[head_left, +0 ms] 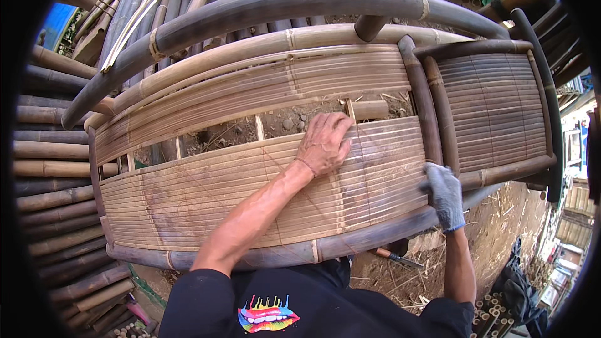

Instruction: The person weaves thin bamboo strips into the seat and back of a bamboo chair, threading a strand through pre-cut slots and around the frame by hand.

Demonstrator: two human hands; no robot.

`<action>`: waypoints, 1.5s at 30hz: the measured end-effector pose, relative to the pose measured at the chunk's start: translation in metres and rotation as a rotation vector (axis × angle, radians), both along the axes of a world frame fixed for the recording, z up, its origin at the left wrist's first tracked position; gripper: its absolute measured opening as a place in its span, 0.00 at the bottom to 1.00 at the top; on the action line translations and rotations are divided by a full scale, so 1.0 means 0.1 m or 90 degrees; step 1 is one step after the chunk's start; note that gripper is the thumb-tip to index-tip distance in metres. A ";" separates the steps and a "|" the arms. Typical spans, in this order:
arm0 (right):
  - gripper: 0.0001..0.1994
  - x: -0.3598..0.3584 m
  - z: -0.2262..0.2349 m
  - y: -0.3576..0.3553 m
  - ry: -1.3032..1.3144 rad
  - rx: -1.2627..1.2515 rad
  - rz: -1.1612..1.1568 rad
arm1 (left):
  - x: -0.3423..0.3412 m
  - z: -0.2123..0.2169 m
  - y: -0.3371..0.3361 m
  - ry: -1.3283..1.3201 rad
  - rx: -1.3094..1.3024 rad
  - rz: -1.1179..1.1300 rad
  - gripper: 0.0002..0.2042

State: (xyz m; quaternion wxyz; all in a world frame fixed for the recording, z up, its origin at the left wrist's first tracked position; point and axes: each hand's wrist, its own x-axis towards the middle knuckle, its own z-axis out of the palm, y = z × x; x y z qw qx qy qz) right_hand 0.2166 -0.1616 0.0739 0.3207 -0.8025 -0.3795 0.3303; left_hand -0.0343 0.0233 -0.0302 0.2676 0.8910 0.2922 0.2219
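A bamboo bench seat (250,181) of thin split slats lies in front of me, with a long gap between its near and far slat sections. My left hand (325,144), bare with a thin cord at the wrist, has its fingers curled over the gap-side edge of the near slats, beside a short cross strip (350,110). That hand looks closed on the edge slat. At the seat's right end, my right hand (446,195) wears a grey glove and is beside the dark bamboo crosspiece (424,109). Motion smears its fingers, so what they hold cannot be made out.
A thick curved bamboo rail (282,6) arches along the bench's far side. Another slatted panel (494,109) adjoins on the right. Stacked bamboo poles (53,168) line the left. A blade with a handle (398,258) lies below the near rail, among shavings on the ground.
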 end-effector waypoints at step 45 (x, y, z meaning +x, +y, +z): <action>0.01 -1.95 0.34 0.95 0.258 0.131 0.218 | -1.70 0.60 0.54 -0.056 -0.309 0.112 0.14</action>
